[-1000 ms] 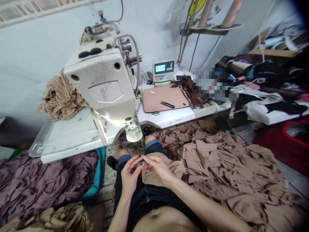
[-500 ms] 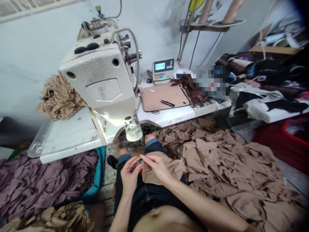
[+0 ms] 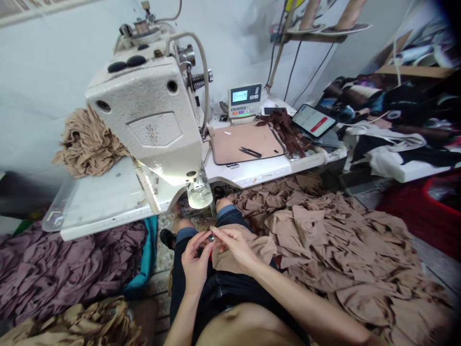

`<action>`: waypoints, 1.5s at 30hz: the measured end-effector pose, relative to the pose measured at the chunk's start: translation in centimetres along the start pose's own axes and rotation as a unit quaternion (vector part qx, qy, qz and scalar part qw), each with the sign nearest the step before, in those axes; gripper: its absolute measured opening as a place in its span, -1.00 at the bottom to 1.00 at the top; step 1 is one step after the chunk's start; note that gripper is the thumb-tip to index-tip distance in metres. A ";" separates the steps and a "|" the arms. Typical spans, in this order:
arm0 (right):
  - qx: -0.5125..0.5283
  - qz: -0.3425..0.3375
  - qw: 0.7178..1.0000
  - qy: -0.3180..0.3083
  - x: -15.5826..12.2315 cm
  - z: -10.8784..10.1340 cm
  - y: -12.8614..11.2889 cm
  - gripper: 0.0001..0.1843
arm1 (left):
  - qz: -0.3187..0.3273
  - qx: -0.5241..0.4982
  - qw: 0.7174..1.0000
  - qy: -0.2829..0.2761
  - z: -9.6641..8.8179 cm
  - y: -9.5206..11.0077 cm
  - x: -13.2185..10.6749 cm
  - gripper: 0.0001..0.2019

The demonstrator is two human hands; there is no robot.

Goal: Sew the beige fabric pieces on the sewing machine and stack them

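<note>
Down at bottom center of the frame, left hand (image 3: 194, 263) and right hand (image 3: 236, 247) close together over the lap, fingers (image 3: 223, 234) pinched narrow on both sides around a tiny shiny metal bit (image 3: 212, 238), honestly too small to make out. Tan cloth (image 3: 248, 252) draped over dark jeans (image 3: 192, 288), right under the right hand and touching it.

Straight ahead, a white sewing machine (image 3: 144, 110) on a white counter (image 3: 104, 202), with a bunched tan fabric heap (image 3: 86, 144) behind it at the left. Just right of the machine, a tan mat (image 3: 245, 144) with black snips (image 3: 250, 152) lying on top, a small control box (image 3: 245, 98) behind that, and brown strips (image 3: 284, 129) hanging over the mat's right corner. Tablet (image 3: 313, 120) sitting further right, upper right of the frame.

Huge pile of tan fabric pieces (image 3: 342, 254) all over the floor at lower right, purple fabric (image 3: 65, 274) heaped at lower left, and a red basket (image 3: 435, 202) at the right edge. Pretty packed little workspace, lol.
</note>
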State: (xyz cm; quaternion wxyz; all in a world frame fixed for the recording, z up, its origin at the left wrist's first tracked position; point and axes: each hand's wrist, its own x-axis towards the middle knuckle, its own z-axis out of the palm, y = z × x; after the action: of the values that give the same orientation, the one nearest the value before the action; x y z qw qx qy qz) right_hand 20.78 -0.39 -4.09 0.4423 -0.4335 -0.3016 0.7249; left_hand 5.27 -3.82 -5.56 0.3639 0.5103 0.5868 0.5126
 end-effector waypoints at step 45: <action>-0.262 -0.189 0.942 -0.097 -1.2 2.9 -1.7 -0.53 | 0.069 -0.098 0.991 0.051 -1.3 0.1 0.9 -0.93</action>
State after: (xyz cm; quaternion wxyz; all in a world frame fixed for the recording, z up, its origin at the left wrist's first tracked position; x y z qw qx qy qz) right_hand 19.11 -0.92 -0.94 0.4105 -0.3965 -0.5983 0.5624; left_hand 3.84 -3.21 -5.11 0.3453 0.4849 0.5146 0.6171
